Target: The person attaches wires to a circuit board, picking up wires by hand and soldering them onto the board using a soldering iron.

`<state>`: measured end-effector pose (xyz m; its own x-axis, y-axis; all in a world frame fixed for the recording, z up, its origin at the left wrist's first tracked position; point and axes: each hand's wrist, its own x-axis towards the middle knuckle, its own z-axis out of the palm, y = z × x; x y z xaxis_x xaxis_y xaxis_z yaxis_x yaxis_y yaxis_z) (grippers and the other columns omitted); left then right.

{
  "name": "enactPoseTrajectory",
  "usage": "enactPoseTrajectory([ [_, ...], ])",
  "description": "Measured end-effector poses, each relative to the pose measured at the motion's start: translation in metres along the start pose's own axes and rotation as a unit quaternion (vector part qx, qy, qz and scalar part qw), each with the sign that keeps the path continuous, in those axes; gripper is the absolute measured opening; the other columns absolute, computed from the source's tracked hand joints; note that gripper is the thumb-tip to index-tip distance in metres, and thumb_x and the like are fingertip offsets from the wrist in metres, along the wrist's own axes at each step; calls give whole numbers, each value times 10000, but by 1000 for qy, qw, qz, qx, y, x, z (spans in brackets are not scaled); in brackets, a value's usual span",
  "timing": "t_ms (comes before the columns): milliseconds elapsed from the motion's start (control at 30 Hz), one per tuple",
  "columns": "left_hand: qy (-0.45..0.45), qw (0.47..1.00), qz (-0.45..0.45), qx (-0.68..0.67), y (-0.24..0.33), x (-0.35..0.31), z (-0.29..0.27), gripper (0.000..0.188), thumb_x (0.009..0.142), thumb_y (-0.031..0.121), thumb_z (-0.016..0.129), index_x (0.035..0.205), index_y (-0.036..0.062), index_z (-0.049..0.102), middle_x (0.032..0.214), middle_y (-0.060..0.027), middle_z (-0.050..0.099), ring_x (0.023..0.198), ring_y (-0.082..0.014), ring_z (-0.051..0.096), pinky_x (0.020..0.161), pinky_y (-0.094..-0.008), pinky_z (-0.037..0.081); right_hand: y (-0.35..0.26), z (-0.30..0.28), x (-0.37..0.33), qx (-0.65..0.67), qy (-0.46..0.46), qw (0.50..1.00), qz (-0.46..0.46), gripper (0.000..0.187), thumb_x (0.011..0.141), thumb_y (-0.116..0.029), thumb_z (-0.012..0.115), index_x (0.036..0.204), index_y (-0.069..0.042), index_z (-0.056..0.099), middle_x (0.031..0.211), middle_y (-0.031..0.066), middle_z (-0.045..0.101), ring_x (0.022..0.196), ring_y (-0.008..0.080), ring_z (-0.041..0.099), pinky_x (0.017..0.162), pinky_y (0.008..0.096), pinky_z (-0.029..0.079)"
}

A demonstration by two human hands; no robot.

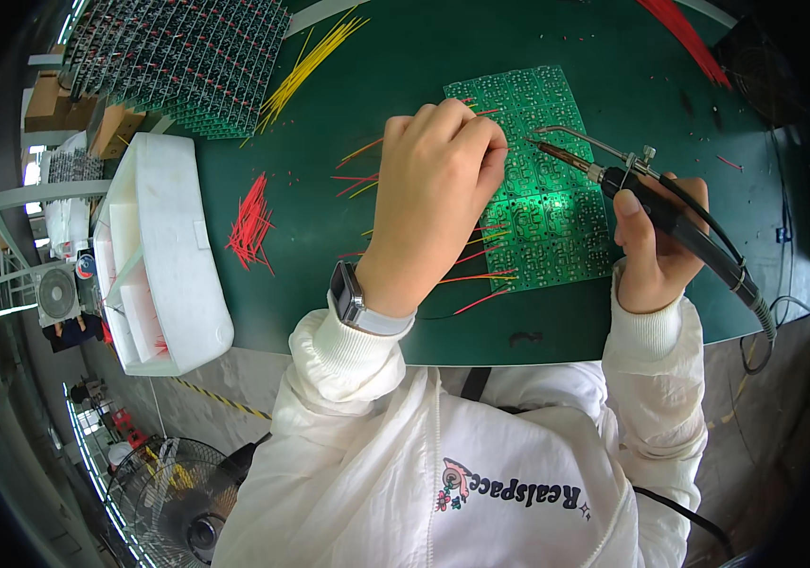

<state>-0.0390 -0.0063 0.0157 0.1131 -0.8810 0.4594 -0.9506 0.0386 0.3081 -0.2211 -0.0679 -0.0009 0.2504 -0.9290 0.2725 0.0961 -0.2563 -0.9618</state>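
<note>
A green panel of joined circuit boards (pixel 556 222) lies on the green table in front of me. Red, yellow and black wires (pixel 480 254) stick out from its left edge. My left hand (pixel 443 156), with a watch at the wrist, is over that edge, fingers curled and pressed together; its fingertips are hidden, so whatever they pinch cannot be seen. In my right hand (pixel 656 246) is a black soldering iron (pixel 679 227), gripped at the panel's right side. A thin metal feed tube (pixel 589 139) runs along the iron, and both tips point left over the upper part of the panel.
Loose red wires (pixel 251 227) lie left of my hand, yellow wires (pixel 315 62) behind them. Stacked circuit boards (pixel 182 57) stand far left, and a white foam box (pixel 178 256) sits at the left edge. More red wires (pixel 684 38) lie far right. The iron's cable (pixel 766 327) hangs at right.
</note>
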Motion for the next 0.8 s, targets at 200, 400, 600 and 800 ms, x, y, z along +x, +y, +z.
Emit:
enactPoseTrajectory([
  [200, -11, 999, -31, -12, 0, 0, 1, 86, 721, 46, 687, 754, 68, 612, 724, 4, 568, 673, -146, 562, 696, -303, 362, 1, -1, 0, -22, -4, 1000, -1, 263, 727, -85, 721, 844, 43, 524, 767, 60, 558, 695, 110, 535, 647, 237, 436],
  [400, -18, 999, -43, -14, 2, 2, -2, 81, 719, 44, 687, 748, 63, 613, 709, -1, 571, 653, -147, 565, 701, -295, 363, 0, 2, 0, -21, -13, 1000, 1, 269, 726, -92, 724, 842, 44, 524, 769, 60, 560, 694, 110, 536, 649, 234, 437],
  [600, -55, 985, -120, -109, 0, 9, -3, 68, 705, 12, 675, 752, 2, 628, 688, -61, 577, 623, -148, 572, 609, -265, 448, 0, 1, 0, -10, -10, 1000, -1, 260, 732, -82, 716, 851, 45, 522, 769, 59, 562, 698, 106, 539, 650, 230, 440],
  [800, -91, 984, -90, -122, -7, 14, -8, 78, 701, 4, 672, 768, -6, 633, 696, -72, 577, 622, -137, 577, 587, -242, 466, -1, 2, 1, 2, -22, 1000, -7, 243, 737, -57, 704, 850, 50, 518, 760, 59, 562, 684, 101, 536, 630, 221, 440],
])
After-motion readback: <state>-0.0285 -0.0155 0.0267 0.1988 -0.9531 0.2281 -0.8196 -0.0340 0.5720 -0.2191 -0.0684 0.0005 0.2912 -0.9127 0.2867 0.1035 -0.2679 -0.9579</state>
